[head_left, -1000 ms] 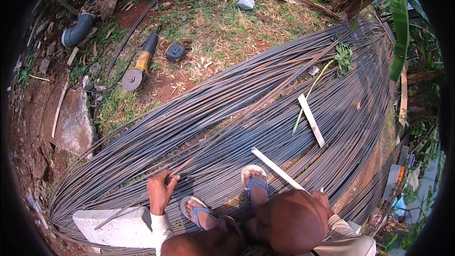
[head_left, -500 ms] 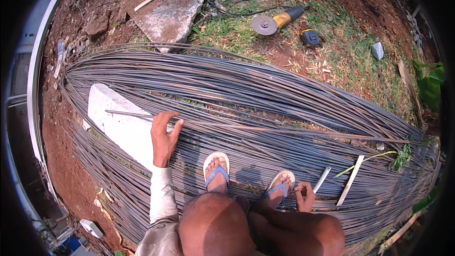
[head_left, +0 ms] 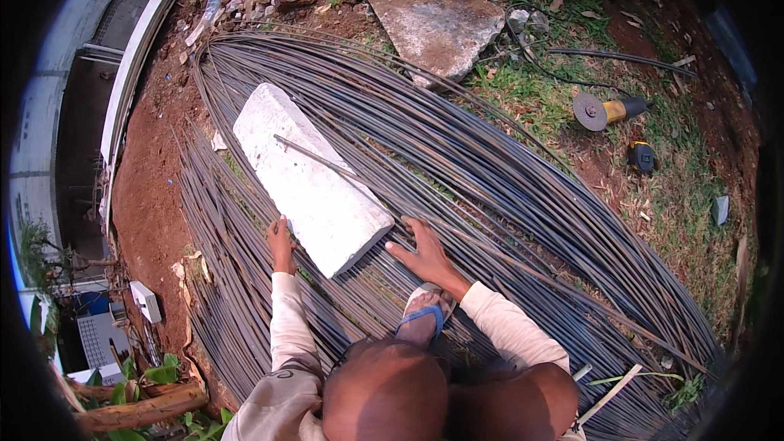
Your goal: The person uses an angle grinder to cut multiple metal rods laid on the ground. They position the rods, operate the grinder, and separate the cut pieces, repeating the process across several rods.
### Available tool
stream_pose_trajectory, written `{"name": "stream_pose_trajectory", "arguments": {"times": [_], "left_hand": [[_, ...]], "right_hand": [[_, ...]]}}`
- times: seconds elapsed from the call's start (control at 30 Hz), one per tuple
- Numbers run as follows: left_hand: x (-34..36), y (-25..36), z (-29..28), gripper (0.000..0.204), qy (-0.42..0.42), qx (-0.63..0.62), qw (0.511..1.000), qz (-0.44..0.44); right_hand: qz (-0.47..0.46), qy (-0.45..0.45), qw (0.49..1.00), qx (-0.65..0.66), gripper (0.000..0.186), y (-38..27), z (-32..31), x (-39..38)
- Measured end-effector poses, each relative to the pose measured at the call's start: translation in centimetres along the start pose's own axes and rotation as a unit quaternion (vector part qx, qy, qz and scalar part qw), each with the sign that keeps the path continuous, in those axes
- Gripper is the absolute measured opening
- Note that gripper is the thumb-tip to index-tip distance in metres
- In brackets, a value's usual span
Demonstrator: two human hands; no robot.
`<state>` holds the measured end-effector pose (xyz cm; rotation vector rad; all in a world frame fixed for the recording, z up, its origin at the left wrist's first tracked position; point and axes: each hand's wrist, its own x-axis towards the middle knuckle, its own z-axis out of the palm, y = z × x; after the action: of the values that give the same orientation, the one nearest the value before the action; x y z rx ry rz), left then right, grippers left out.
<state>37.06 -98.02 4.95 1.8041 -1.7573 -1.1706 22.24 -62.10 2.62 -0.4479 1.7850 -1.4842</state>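
A pale white slab (head_left: 298,196) lies on long bundled steel rods (head_left: 523,180), with a single loose rod (head_left: 318,158) across its top. My left hand (head_left: 281,247) is at the slab's left edge, fingers apart. Just beside the slab's lower right end is my right hand (head_left: 426,254), its fingers spread and nothing gripped in them; whether it touches the slab I cannot tell. My sandalled foot (head_left: 420,318) stands on the rods below that hand.
An angle grinder (head_left: 604,113), a tape measure (head_left: 641,157) and a concrete piece (head_left: 433,24) lie on the ground beyond the rods. A white strip (head_left: 608,396) lies at lower right. At left are a white edge (head_left: 147,57) with a drop beside it and a banana stem (head_left: 139,408).
The view has turned leftward toward the slab. My left hand has left the rod for the slab's left edge; my right hand has come up from near my knee to the slab's end.
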Motion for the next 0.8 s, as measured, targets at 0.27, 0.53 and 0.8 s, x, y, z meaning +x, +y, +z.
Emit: {"name": "stream_pose_trajectory", "arguments": {"times": [0.27,0.53,0.8], "left_hand": [[-2.7,-5.4,2.7,0.077,-0.217,-0.293,0.928,-0.08],[-8.2,-1.0,4.2,0.074,-0.247,-0.261,0.931,-0.058],[-16.1,0.0,2.3,0.07,-0.271,-0.181,0.945,-0.039]], "right_hand": [[-0.065,0.005,0.993,-0.095,0.098,0.0,4.9,3.3],[-0.046,0.099,0.993,0.055,0.094,-1.5,3.3,3.6],[0.045,0.167,0.952,0.253,0.079,-5.2,-1.3,-2.5]]}}
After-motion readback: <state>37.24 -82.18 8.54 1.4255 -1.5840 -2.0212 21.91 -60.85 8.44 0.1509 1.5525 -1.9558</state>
